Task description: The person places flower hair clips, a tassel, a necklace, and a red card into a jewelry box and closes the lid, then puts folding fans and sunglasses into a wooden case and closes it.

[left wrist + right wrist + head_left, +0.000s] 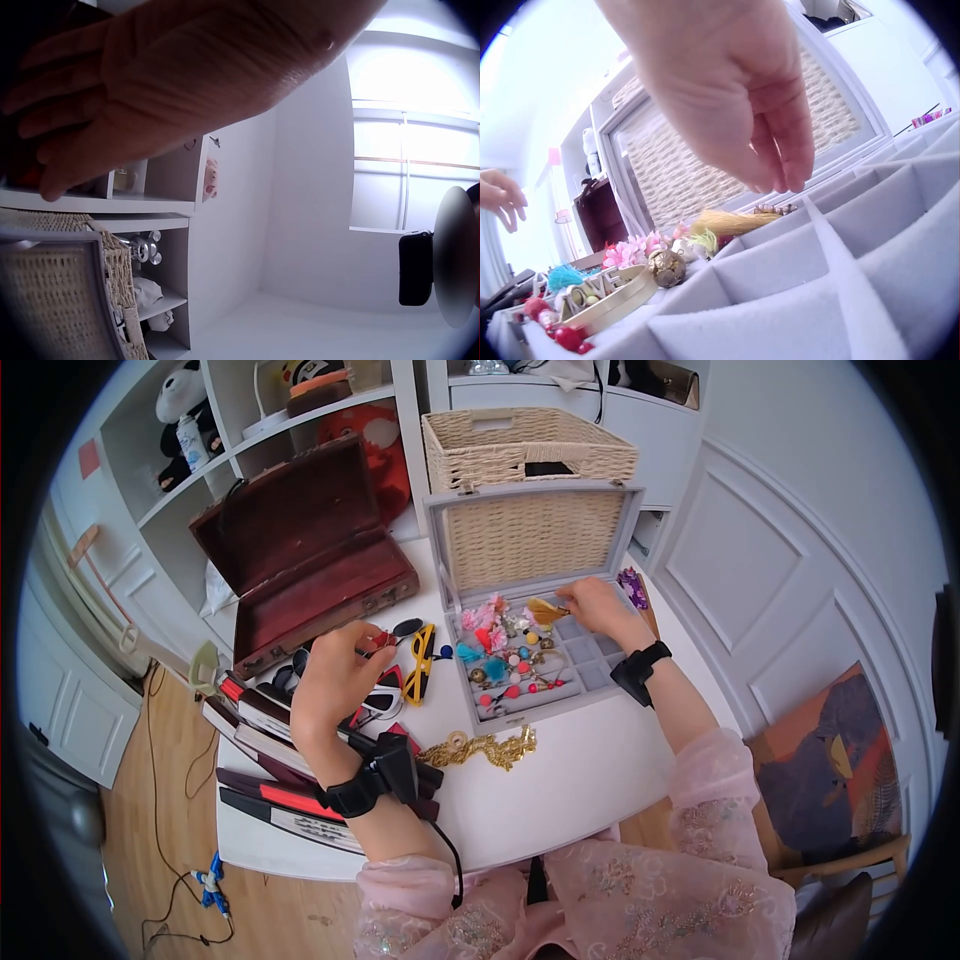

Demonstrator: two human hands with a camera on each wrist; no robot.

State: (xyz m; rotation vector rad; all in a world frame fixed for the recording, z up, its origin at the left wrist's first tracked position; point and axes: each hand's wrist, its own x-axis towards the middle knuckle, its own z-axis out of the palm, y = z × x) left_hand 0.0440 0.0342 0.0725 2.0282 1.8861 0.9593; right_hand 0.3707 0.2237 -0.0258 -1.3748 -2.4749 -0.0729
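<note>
"Head view: what is the right hand [597, 607] near?"

"A gold tassel [545, 611]. It lies in the grey box [552, 707] on the white counter [560, 780], near the back, and the box's lid stands up."

"Which way does the tassel point?"

"It lies flat, and its long way goes side to side. The fluffy end points left, to the pink flowers [485, 612]. The end with little beads [776, 210] points right, under the fingertips."

"What does it look like?"

"Shiny yellow-gold, like a small brush. Lots of thin threads sit close together, and they spread out at the loose end. The beads look brown and sparkly."

"Are the right fingers holding it?"

"No. They hang down close together, with a thin gap over the beads."

"And the left hand [340, 670]?"

"It is up over the sunglasses [407, 627], left of the box. Its fingers hang loose, a bit apart. Something red is by the fingertips, but I can't tell if they touch it. Yellow glasses [419, 665] lie just beside."
</note>
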